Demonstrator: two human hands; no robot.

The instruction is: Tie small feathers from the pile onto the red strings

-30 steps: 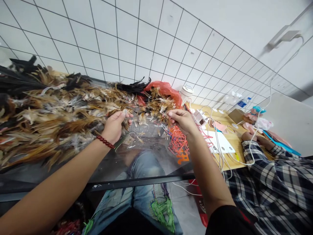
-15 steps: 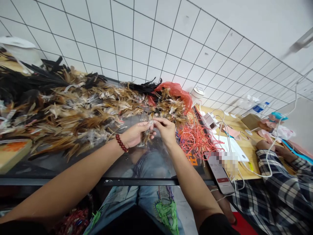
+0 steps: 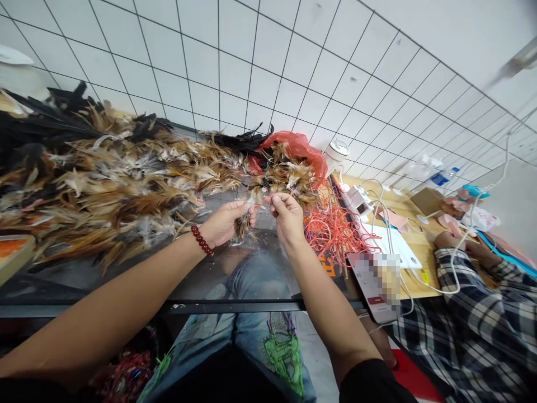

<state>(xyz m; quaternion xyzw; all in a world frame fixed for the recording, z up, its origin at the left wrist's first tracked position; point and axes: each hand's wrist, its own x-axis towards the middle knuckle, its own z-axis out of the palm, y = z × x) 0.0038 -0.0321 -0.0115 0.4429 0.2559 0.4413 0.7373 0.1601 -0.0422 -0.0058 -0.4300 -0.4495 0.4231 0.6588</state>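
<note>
My left hand (image 3: 225,221), with a beaded bracelet (image 3: 202,240) at the wrist, pinches a small bunch of brown feathers (image 3: 242,228) by its whitish quill end, tips hanging down. To its right, my right hand (image 3: 289,217) is closed in a pinch on a thin red string (image 3: 267,200). That string runs from the quill end of the bunch to my right fingertips. Both hands are just above the dark tabletop. Whether the string is wound round the quills is too small to tell.
Behind my hands lies a long heap of brown and black feathers (image 3: 138,184), with a red plastic bag (image 3: 300,146) at its right end. Tangled red strings (image 3: 331,224) lie on the right, beside a phone (image 3: 380,305) and white cables. Another person's plaid sleeve (image 3: 453,268) is farther right.
My hands were together at the feather bunch; my right hand has drawn away to the right, and red string now shows between them. The view has shifted slightly.
</note>
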